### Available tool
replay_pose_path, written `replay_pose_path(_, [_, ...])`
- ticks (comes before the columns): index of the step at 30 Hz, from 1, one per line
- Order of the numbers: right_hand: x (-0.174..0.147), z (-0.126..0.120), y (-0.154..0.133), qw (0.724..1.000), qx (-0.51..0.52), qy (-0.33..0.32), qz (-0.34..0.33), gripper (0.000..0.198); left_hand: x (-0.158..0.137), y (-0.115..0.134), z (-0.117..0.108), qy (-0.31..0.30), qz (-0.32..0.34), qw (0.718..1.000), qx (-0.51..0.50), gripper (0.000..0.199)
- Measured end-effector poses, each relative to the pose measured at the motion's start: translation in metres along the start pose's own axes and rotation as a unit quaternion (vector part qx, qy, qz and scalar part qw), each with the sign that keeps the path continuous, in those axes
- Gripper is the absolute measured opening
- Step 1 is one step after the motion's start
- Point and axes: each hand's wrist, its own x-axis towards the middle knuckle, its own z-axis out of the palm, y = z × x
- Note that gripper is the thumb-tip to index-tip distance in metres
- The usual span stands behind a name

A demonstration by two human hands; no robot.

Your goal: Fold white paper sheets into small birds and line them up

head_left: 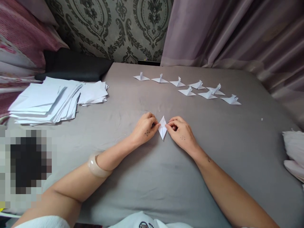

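A small white folded paper [162,129], shaped like a narrow diamond, is held upright along its length between my two hands just above the grey sheet. My left hand [146,127] pinches its left corner between thumb and fingers. At the right corner, my right hand [182,132] grips it the same way, with the fingers curled. A horizontal crease or edge crosses the middle of the diamond. Farther off, several finished-looking white paper cranes [187,91] with flat spread wings stand in two slanting rows.
A thick pile of white paper sheets [45,104] lies at the left, beside a smaller stack of paper [93,91]. Behind them is a black cushion-like object [76,65]. Curtains [213,31] hang at the right, and white fabric [294,152] bunches at the right edge.
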Motion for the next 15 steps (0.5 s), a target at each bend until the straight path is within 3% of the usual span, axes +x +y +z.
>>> replay_pose_path(15, [0.0012,-0.0019,-0.0022,1.000,-0.013,-0.027,0.003,0.018,0.0011,-0.0031,0.0019,0.003,-0.001,1.000,-0.001,0.015])
